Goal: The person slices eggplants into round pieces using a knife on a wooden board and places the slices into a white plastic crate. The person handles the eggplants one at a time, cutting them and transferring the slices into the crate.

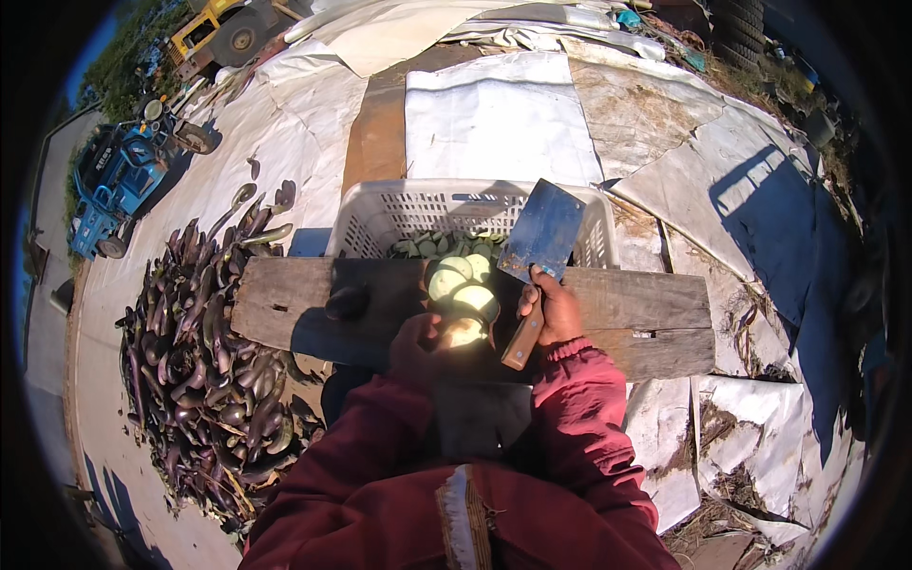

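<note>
My right hand point(559, 313) grips the wooden handle of a cleaver point(545, 224), whose broad blade points up and away over the crate's near rim. Pale cut eggplant slices point(463, 288) lie overlapping on a weathered wooden board point(634, 306), in a patch of bright sun. My left hand point(413, 345) is in shadow with curled fingers, beside the nearest slice; whether it grips that slice is unclear. A dark whole eggplant point(347, 303) rests on the board's left part. Behind the board, a white plastic crate point(406, 196) holds more green-and-pale cut pieces point(431, 246).
A large heap of purple eggplants point(206, 363) covers the ground at my left. White sheeting point(491, 114) spreads over the ground ahead. A blue three-wheeled vehicle point(132, 171) and a yellow loader point(221, 35) stand at the far left. Stacked tires point(737, 32) are at the far right.
</note>
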The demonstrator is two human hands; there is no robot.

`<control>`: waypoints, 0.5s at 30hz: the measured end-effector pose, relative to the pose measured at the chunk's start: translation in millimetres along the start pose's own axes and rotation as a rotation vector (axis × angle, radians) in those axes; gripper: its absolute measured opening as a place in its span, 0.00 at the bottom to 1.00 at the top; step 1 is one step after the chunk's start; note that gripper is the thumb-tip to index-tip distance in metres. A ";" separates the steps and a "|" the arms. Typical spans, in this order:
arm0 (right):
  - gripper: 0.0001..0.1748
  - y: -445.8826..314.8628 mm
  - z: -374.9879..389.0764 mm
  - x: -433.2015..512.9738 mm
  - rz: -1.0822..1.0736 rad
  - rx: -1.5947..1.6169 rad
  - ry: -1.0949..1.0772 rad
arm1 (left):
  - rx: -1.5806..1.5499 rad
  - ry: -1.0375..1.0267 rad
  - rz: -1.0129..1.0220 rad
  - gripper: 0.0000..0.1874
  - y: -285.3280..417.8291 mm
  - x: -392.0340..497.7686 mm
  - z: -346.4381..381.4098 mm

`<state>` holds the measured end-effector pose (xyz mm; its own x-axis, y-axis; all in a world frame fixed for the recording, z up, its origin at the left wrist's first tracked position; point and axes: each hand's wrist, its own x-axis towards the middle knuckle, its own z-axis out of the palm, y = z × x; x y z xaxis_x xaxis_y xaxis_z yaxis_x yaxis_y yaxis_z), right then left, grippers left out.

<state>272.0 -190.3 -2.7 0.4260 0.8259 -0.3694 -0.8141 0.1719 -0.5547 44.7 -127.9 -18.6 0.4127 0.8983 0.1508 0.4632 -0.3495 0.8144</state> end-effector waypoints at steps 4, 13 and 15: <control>0.07 6.3 0.9 -4.0 -0.045 -0.140 0.027 | 0.257 0.141 0.582 0.16 1.1 2.5 -23.6; 0.07 17.9 3.0 -59.0 -0.142 -0.464 -0.040 | -0.065 -0.232 -0.016 0.17 -14.0 12.3 -75.7; 0.08 20.2 5.6 -79.4 -0.138 -0.606 -0.029 | -0.115 -0.339 -0.076 0.20 -49.0 29.7 -76.0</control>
<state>219.6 -249.4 19.6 0.4933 0.8336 -0.2484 -0.3801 -0.0503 -0.9236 -25.3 -63.9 -11.4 0.6260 0.7745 -0.0910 0.4192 -0.2358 0.8768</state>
